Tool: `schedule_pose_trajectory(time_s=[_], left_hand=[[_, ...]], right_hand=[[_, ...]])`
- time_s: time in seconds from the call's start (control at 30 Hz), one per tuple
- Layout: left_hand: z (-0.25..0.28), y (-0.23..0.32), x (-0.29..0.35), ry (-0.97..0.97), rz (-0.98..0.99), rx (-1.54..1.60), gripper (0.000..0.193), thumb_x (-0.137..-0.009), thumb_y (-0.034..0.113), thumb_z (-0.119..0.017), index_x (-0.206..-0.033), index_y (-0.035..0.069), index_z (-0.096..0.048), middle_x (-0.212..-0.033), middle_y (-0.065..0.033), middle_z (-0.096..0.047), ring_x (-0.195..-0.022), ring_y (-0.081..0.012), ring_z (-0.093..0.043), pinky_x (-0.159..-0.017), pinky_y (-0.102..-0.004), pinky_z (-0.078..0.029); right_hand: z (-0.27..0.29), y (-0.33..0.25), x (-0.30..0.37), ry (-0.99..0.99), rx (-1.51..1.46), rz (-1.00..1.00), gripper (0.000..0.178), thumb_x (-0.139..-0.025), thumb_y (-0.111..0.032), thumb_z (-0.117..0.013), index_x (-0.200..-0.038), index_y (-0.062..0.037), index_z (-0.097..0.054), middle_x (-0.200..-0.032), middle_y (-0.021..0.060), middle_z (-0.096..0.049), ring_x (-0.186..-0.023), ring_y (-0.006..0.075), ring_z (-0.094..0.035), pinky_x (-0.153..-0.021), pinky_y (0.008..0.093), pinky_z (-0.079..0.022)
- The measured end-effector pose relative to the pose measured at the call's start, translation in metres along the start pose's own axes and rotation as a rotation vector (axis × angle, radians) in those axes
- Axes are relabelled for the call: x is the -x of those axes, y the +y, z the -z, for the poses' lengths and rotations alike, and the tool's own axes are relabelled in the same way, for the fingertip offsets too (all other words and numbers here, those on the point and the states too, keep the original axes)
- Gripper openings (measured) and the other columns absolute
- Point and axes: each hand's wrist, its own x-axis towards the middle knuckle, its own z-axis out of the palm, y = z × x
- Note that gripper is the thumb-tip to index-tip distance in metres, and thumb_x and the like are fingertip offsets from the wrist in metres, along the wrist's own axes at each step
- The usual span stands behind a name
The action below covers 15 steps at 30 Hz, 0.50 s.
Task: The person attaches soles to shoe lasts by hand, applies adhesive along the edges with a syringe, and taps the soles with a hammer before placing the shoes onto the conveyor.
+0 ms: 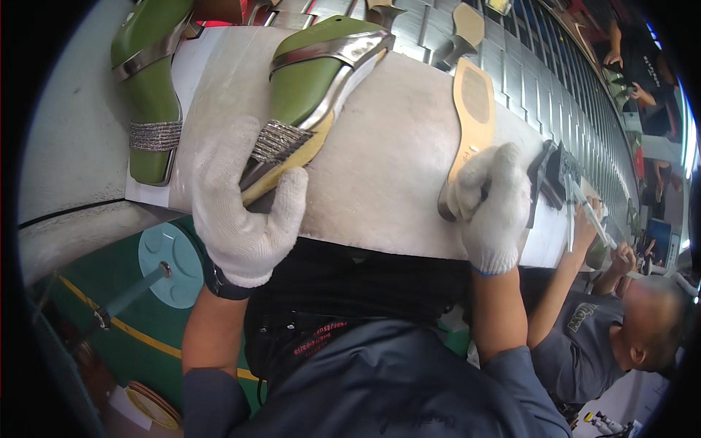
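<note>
My left hand (244,212), in a white knitted glove, is around the heel end of a sandal (339,51) on a green shoe last. The thumb lies on one side and the fingers on the other. That sandal has a metallic toe strap and a glittery ankle band, and it lies tilted with its underside partly showing. My right hand (496,208), also gloved, has its curled fingers on the heel end of a tan shoe sole (475,102), which lies toe away from me. The fingers hide the sole's heel.
A matching sandal on a green last (153,95) lies at the left. Beyond the pale worktop (380,160) runs a metal slat conveyor (526,66) carrying more soles. A co-worker (599,336) works at the right, beside dark parts (551,175). A round light-blue disc (171,264) is below left.
</note>
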Motion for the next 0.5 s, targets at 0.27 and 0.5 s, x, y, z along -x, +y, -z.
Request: schedule_pose_trajectory(time_s=[0.27, 0.5], left_hand=[[0.003, 0.001, 0.0, -0.004, -0.042, -0.03, 0.065, -0.087, 0.011, -0.093, -0.142, -0.009, -0.063, -0.132, -0.0244, -0.07, -0.113, -0.0394, -0.07, -0.098, -0.045, -0.059], [0.002, 0.003, 0.008, 0.127, 0.264, 0.276, 0.066, -0.088, 0.014, -0.094, -0.141, -0.008, -0.061, -0.128, -0.0206, -0.07, -0.112, -0.0312, -0.071, -0.098, -0.0398, -0.058]], right_hand=[[-0.006, 0.006, 0.001, 0.053, -0.028, 0.019, 0.049, -0.121, -0.035, -0.043, -0.085, -0.0065, -0.062, -0.058, 0.0015, -0.044, -0.045, 0.0127, -0.033, -0.046, 0.0303, -0.03], [0.026, 0.026, 0.032, 0.238, 0.917, 0.527, 0.057, -0.088, -0.013, -0.088, -0.139, 0.0022, -0.069, -0.144, 0.0293, -0.066, -0.144, 0.04, -0.059, -0.12, 0.0509, -0.048]])
